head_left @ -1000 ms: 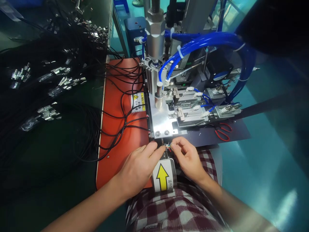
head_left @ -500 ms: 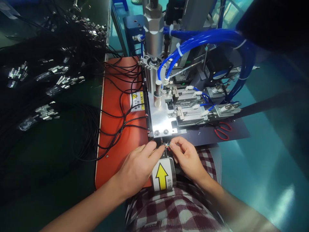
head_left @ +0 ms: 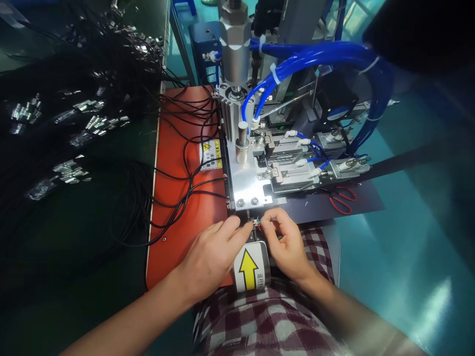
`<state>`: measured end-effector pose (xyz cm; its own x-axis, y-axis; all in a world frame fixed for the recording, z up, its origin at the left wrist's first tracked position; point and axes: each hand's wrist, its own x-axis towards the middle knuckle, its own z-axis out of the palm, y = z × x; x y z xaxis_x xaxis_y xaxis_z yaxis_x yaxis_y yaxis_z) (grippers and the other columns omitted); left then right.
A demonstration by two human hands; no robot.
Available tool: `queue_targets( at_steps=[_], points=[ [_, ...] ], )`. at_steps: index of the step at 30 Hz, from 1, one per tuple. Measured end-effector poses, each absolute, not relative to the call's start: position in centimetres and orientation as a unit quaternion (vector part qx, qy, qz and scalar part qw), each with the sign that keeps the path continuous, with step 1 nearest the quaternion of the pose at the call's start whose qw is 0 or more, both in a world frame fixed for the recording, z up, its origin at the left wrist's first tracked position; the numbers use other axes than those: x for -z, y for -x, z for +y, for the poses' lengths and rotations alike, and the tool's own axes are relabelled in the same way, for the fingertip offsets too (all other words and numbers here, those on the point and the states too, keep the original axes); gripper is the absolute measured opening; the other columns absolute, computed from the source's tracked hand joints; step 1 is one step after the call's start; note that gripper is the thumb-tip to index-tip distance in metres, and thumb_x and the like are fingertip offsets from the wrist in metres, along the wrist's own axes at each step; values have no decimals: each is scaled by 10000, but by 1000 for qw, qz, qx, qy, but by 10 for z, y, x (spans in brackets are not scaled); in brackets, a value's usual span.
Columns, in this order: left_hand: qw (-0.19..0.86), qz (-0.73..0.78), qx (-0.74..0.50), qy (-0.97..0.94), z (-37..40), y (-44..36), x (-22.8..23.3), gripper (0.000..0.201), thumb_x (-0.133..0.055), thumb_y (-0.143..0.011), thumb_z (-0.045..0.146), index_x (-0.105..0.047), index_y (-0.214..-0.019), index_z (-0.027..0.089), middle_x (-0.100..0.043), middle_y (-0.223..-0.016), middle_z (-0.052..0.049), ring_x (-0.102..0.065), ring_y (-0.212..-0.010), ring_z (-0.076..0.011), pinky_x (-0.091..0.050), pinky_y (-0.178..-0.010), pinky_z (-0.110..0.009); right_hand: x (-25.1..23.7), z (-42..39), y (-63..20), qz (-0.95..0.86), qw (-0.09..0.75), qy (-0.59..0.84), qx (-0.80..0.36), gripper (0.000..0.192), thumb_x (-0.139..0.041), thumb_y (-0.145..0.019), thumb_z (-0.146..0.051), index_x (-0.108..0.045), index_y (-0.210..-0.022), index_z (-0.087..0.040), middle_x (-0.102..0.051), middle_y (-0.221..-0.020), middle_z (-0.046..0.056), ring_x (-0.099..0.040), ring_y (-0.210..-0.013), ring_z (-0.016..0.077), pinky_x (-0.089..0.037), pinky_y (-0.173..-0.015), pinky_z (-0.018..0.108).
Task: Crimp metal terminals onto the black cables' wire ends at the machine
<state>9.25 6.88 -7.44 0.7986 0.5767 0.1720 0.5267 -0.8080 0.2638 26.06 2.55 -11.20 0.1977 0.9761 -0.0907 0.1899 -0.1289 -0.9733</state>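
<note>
Thin coloured wires (head_left: 257,223) fan out in a small bundle at the front end of the machine. My left hand (head_left: 215,254) is closed, with thumb and forefinger pressed at the left side of this bundle; its fingers hide most of what lies under them. Facing it from the right, my right hand (head_left: 285,242) pinches the wires' tips between thumb and forefinger. Just below the fingertips is a white plate (head_left: 241,282) with a yellow arrow (head_left: 248,269). A metal block (head_left: 247,185) with two bolts stands right above the hands.
Black cables (head_left: 191,183) cross the red-orange board (head_left: 178,257) at left. Beyond lie bunches of cables with shiny metal connectors (head_left: 72,170). Blue air hoses (head_left: 326,52) arch over pneumatic cylinders (head_left: 293,173). Red-handled pliers (head_left: 342,200) rest on the dark plate (head_left: 315,210).
</note>
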Motion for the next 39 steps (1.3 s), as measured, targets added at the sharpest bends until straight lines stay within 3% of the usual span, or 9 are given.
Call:
queue_targets(
  at_steps=[4,10,16,20,25,29,35,39],
  points=[
    [95,283,-132,-945,69,-92,75,322,-333,-925,120,-576,-1132,74,-563,-791,-74,-544,-621,-170,-507,-549,-281,105,26,-261,-407,427,615,-523,174,-473,-898,-339,-454,-768,-224,-392,-535,-67,-382,-435,115,-297,-411,241],
    [107,284,-129,-944,69,-93,76,315,-368,-914,112,-575,-1146,60,-562,-801,-79,-544,-633,-175,-505,-559,-283,103,26,-263,-553,404,651,-329,118,-430,-886,-193,-483,-781,-210,-525,-786,33,-511,-716,177,-410,-646,302],
    [94,275,-140,-947,70,-92,76,316,-363,-914,105,-569,-1149,55,-555,-793,-77,-527,-621,-173,-490,-548,-278,99,28,-264,-520,376,652,-404,154,-427,-903,-236,-457,-752,-228,-484,-651,-12,-465,-567,153,-363,-511,272],
    [104,277,-132,-946,69,-92,77,315,-385,-909,101,-558,-1169,59,-553,-810,-76,-527,-639,-170,-491,-570,-276,95,29,-265,-568,362,662,-328,123,-434,-876,-182,-455,-761,-217,-505,-723,14,-485,-646,165,-374,-592,292],
    [88,271,-144,-948,69,-91,77,317,-359,-919,106,-569,-1151,58,-538,-788,-69,-509,-616,-167,-473,-544,-271,90,32,-266,-549,315,673,-382,152,-429,-883,-202,-438,-732,-217,-472,-622,-24,-455,-539,140,-357,-524,270],
    [84,273,-144,-948,70,-91,79,319,-362,-915,93,-566,-1158,60,-538,-798,-69,-505,-621,-165,-467,-550,-270,89,34,-267,-566,321,682,-335,125,-443,-862,-184,-450,-739,-208,-514,-697,4,-493,-615,154,-378,-578,283],
    [82,268,-147,-949,70,-91,79,331,-335,-921,83,-565,-1157,60,-533,-792,-67,-499,-617,-161,-458,-547,-262,94,36,-272,-438,332,650,-525,153,-470,-876,-299,-474,-752,-209,-484,-565,-53,-468,-435,109,-351,-422,227],
    [98,270,-138,-948,72,-93,77,316,-354,-925,105,-571,-1153,71,-535,-800,-67,-509,-633,-166,-463,-555,-266,102,34,-275,-372,374,589,-611,219,-503,-876,-380,-498,-760,-194,-458,-466,-80,-413,-413,91,-325,-451,216]
  ],
)
